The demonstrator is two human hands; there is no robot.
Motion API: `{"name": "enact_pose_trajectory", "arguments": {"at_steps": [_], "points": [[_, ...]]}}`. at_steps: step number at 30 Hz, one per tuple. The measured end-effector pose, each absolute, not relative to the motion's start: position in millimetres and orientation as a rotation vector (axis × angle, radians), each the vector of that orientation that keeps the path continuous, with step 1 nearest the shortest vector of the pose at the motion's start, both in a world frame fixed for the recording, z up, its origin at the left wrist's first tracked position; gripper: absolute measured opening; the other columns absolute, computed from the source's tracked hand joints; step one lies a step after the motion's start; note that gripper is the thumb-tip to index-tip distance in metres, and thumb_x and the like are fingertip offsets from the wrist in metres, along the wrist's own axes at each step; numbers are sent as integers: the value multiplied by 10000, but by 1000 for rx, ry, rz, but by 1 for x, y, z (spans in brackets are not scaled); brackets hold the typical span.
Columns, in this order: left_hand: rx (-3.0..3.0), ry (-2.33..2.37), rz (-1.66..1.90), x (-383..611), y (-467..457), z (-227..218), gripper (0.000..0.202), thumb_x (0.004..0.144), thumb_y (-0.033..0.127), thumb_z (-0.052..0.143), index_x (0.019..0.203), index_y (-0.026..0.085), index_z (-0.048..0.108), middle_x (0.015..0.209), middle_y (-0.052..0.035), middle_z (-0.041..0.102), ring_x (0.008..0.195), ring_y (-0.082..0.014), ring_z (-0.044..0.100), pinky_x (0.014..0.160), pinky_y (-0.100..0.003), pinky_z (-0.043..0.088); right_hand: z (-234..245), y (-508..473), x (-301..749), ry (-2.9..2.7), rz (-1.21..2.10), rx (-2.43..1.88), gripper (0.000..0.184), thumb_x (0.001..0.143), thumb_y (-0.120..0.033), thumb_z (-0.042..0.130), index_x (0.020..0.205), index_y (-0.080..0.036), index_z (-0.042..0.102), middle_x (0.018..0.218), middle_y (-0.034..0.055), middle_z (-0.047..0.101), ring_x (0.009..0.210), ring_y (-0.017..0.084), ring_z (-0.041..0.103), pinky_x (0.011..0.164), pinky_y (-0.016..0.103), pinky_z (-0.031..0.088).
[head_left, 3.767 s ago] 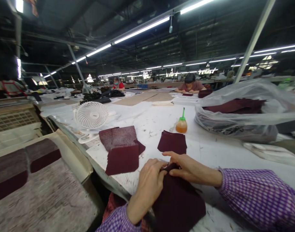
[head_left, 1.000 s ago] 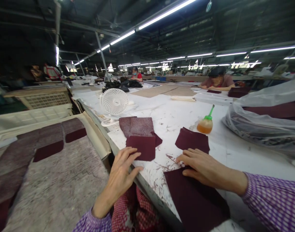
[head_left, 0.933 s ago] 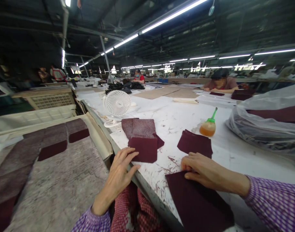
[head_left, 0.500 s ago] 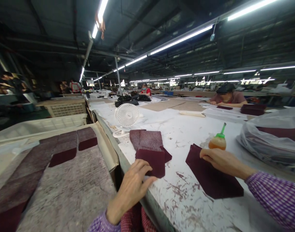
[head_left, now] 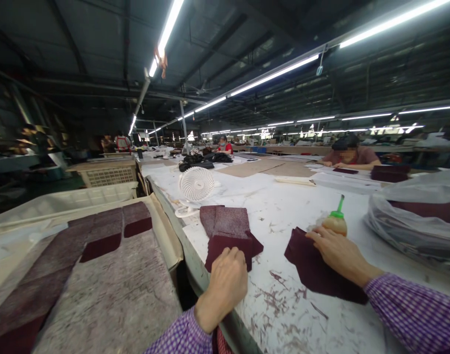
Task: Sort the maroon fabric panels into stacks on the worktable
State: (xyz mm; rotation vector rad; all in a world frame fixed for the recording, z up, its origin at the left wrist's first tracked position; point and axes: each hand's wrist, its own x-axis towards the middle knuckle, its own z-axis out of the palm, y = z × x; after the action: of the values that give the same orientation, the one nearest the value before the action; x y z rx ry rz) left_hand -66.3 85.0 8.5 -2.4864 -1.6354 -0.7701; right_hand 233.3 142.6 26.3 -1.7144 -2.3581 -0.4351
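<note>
My left hand point(head_left: 228, 278) is closed over the near edge of a maroon cut piece point(head_left: 219, 246), its fingers curled and the fingertips hidden. This piece lies at the front of a small pile of maroon pieces with greyish, mottled backs point(head_left: 232, 220). My right hand point(head_left: 337, 250) rests on other dark maroon pieces with angled corners point(head_left: 309, 275), its fingers stretched out and slightly apart near their far left corner. Just beyond that hand stands a squeeze bottle point(head_left: 335, 223) with a green nozzle and amber liquid.
A white fan point(head_left: 196, 184) stands behind the pile on the stained white table point(head_left: 269, 305). At left, more maroon pieces point(head_left: 101, 246) lie on a mottled board point(head_left: 125, 290). A clear plastic bag point(head_left: 402, 236) sits at right. Across the table a person point(head_left: 352, 155) leans over maroon pieces.
My left hand has moved right and forward onto the maroon piece and closed over its edge. My right hand's fingers have loosened from a pinch and lie flatter on the pieces.
</note>
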Motion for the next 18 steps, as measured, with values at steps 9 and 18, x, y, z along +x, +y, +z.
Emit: {"name": "enact_pose_trajectory", "arguments": {"at_steps": [9,18], "points": [[-2402,-2281,-1987,-101,117,8,106,696,129,520,612,158,579,502,44,512,496,-109,483,499,-216,332,50,121,134,-2487,-81,-988,270,941,-214,380,977,-173,644,1019,73,645,917,172,583,844,335,462],[-1801,-2202,-3073,-134,124,6,76,696,164,551,640,130,590,513,13,565,446,-105,499,456,-210,400,19,141,78,-2739,-183,-908,231,901,-228,470,1020,-118,633,1006,99,642,1012,196,554,946,376,392]]}}
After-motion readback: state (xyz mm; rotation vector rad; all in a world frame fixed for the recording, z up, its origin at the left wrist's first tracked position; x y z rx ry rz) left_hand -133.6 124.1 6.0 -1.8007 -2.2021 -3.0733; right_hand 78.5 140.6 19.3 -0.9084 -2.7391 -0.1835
